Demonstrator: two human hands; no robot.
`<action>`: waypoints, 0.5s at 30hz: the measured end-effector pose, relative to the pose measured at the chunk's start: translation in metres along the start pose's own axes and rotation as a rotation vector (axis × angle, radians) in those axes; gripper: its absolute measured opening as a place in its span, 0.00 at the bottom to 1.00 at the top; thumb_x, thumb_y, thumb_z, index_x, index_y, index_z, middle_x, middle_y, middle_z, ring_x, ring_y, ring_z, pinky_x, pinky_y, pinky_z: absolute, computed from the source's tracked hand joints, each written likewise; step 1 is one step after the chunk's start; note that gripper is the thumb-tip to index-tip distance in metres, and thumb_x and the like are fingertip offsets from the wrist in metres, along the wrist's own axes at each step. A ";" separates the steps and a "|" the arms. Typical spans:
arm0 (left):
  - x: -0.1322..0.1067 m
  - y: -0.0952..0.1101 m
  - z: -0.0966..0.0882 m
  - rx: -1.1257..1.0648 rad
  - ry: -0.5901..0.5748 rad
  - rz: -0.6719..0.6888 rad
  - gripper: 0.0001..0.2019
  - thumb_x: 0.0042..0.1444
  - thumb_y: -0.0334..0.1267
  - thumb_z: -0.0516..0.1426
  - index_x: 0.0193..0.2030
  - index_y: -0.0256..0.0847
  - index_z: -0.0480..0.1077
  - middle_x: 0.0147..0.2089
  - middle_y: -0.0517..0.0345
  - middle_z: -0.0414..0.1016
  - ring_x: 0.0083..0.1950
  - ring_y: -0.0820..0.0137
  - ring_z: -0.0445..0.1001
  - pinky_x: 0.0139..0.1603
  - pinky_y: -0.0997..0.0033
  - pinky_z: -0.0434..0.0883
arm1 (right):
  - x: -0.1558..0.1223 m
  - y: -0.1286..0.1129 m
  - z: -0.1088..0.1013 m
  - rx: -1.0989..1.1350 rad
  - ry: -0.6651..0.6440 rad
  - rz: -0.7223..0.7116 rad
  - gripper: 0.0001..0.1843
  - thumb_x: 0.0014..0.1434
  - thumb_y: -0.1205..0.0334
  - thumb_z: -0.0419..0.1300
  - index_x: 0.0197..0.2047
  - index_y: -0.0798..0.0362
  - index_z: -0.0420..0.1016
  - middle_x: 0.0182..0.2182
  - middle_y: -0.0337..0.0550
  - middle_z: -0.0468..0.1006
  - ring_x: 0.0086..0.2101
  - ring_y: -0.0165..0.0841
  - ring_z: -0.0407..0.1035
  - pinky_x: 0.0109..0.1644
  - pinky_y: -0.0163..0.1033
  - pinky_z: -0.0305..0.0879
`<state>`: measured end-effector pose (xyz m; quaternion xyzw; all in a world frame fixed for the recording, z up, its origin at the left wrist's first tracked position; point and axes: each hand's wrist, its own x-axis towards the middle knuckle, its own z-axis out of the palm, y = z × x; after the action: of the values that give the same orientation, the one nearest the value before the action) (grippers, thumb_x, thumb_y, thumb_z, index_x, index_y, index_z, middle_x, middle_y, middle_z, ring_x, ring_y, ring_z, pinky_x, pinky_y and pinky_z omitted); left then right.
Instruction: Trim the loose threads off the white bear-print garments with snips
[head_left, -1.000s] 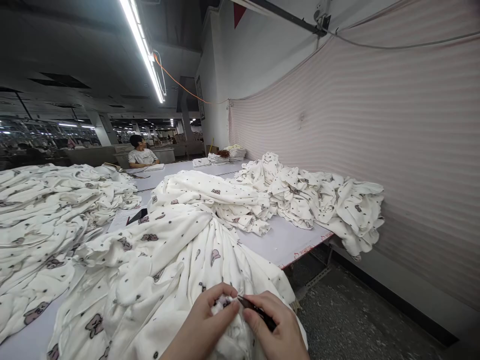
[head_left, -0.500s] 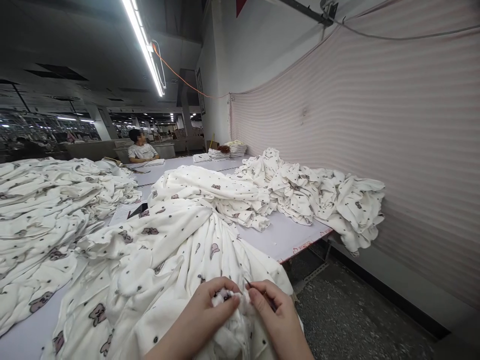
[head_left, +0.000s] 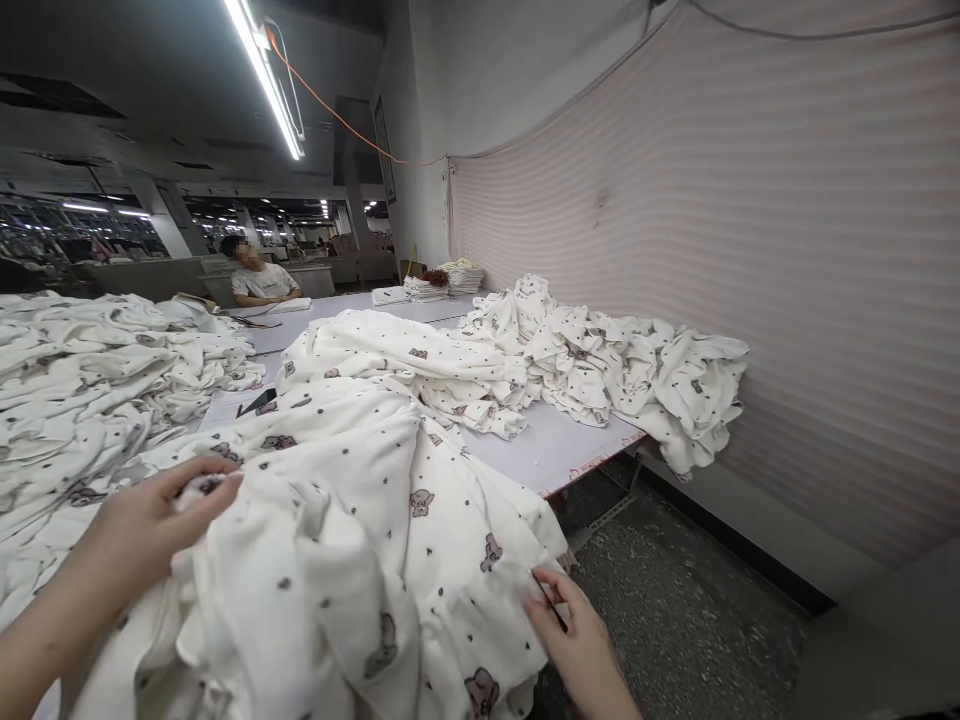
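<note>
My left hand [head_left: 161,525] pinches a bunched fold of a white garment [head_left: 360,540] printed with mauve bears and small dark dots. It lifts that part, and the soft cloth drapes across the front of the table. On the right, my right hand [head_left: 570,630] is closed round a thin dark tool [head_left: 551,602], whose kind I cannot make out. Its thumb and fingertips touch the garment's right side, and may pinch the cloth there. Between the hands the garment lies spread, with the bear prints showing.
A large heap of similar white cloth [head_left: 97,370] covers the left. More printed garments [head_left: 637,370] lie to the right, overhanging the table edge [head_left: 592,462]. A dark flat object [head_left: 259,402] rests by papers. Beyond the table sits a person [head_left: 262,282]. A striped cloth [head_left: 675,200] hangs along the wall.
My hands were close together over gathered cloth. The left has moved left and up with a fold of the garment, the right slightly right, and the cloth between has spread. The view has shifted.
</note>
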<state>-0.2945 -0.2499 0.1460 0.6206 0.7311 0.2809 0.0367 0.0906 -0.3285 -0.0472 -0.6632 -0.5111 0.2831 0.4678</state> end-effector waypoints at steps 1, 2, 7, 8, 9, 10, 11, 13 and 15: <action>0.006 -0.005 0.002 0.115 -0.028 0.020 0.23 0.58 0.57 0.47 0.40 0.40 0.71 0.28 0.52 0.73 0.30 0.57 0.74 0.32 0.64 0.67 | -0.002 0.007 0.003 -0.044 0.027 -0.008 0.20 0.51 0.51 0.64 0.45 0.51 0.77 0.37 0.47 0.78 0.37 0.41 0.74 0.37 0.39 0.69; 0.011 -0.007 0.007 0.221 -0.068 0.059 0.22 0.60 0.54 0.44 0.43 0.39 0.70 0.30 0.50 0.74 0.34 0.54 0.75 0.34 0.63 0.68 | -0.003 0.012 0.005 -0.082 0.054 -0.015 0.18 0.50 0.53 0.64 0.44 0.50 0.78 0.36 0.47 0.77 0.35 0.40 0.74 0.35 0.38 0.69; 0.015 0.001 0.042 0.399 -0.090 0.332 0.22 0.63 0.34 0.39 0.59 0.30 0.61 0.62 0.36 0.60 0.59 0.36 0.63 0.54 0.35 0.60 | -0.003 -0.002 0.005 -0.069 0.059 -0.048 0.12 0.55 0.52 0.58 0.29 0.51 0.76 0.31 0.44 0.75 0.33 0.39 0.71 0.33 0.37 0.65; 0.011 0.005 0.048 0.390 -0.034 0.437 0.23 0.62 0.29 0.37 0.61 0.30 0.59 0.65 0.39 0.57 0.65 0.36 0.54 0.58 0.28 0.49 | -0.004 -0.008 0.003 -0.047 0.046 -0.057 0.13 0.56 0.52 0.58 0.30 0.51 0.75 0.31 0.43 0.75 0.33 0.38 0.70 0.34 0.37 0.64; 0.006 0.009 0.054 0.361 -0.010 0.574 0.26 0.60 0.24 0.37 0.63 0.33 0.58 0.67 0.45 0.55 0.68 0.39 0.47 0.60 0.28 0.39 | -0.005 -0.015 0.002 -0.022 0.031 -0.062 0.13 0.57 0.51 0.58 0.30 0.52 0.74 0.31 0.42 0.74 0.33 0.37 0.69 0.35 0.36 0.64; -0.002 0.014 0.060 0.316 -0.042 0.730 0.29 0.58 0.21 0.37 0.64 0.38 0.58 0.68 0.51 0.56 0.70 0.45 0.44 0.63 0.31 0.33 | -0.006 -0.021 0.001 0.005 0.015 -0.063 0.14 0.57 0.51 0.58 0.30 0.52 0.73 0.29 0.40 0.73 0.32 0.36 0.67 0.35 0.35 0.62; -0.013 0.020 0.065 0.248 -0.125 0.860 0.31 0.57 0.19 0.38 0.62 0.44 0.61 0.67 0.57 0.60 0.70 0.50 0.48 0.65 0.35 0.35 | -0.008 -0.027 0.000 0.035 -0.006 -0.061 0.14 0.58 0.50 0.58 0.29 0.53 0.71 0.26 0.38 0.71 0.30 0.34 0.66 0.34 0.34 0.61; -0.037 0.034 0.077 0.069 -0.417 0.950 0.29 0.57 0.21 0.42 0.58 0.53 0.66 0.58 0.59 0.72 0.61 0.57 0.66 0.66 0.44 0.51 | -0.010 -0.038 0.003 0.103 -0.052 -0.051 0.17 0.58 0.49 0.57 0.25 0.53 0.66 0.22 0.33 0.64 0.27 0.30 0.61 0.31 0.32 0.58; -0.064 0.051 0.088 -0.135 -0.619 0.812 0.23 0.60 0.27 0.46 0.57 0.52 0.67 0.48 0.56 0.77 0.51 0.62 0.74 0.59 0.56 0.64 | -0.010 -0.049 0.008 0.178 -0.102 -0.040 0.19 0.58 0.49 0.57 0.24 0.53 0.63 0.21 0.31 0.58 0.25 0.28 0.56 0.29 0.31 0.55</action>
<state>-0.1992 -0.2736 0.0770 0.9048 0.3663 0.1224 0.1795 0.0606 -0.3337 -0.0068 -0.5933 -0.5203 0.3512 0.5039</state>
